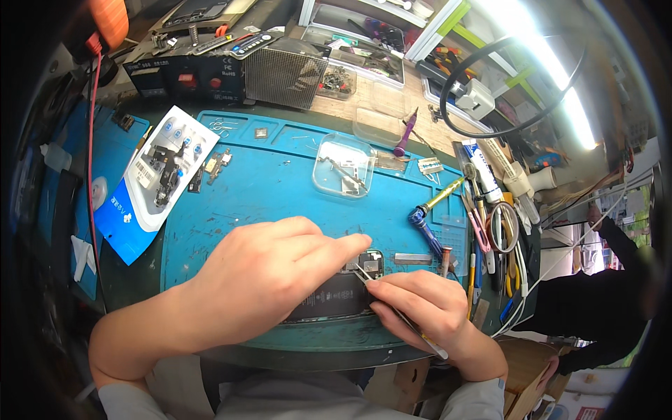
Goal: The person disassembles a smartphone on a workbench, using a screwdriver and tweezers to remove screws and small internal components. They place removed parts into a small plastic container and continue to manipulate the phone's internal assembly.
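An opened phone [334, 295] lies on the blue work mat close to the front edge, its black battery and part of the inner board in sight. My left hand [269, 269] reaches over its left part, knuckles up and fingers closed together toward the right. What those fingertips pinch, if anything, is hidden under the hand. Between the thumb and fingers of my right hand [427, 304] is a slim pair of metal tweezers [420, 334]. Their tips meet the board area at the phone's upper right, just below my left fingertips.
Behind the phone stands a clear plastic box [343, 166] with small parts. A blue-and-white packet [150, 178] lies left. Rightward are a yellow-and-blue screwdriver [427, 215], pink-handled scissors [477, 227] and several tools. A black boxed device [210, 78] sits at the back; another person [602, 301] is at right.
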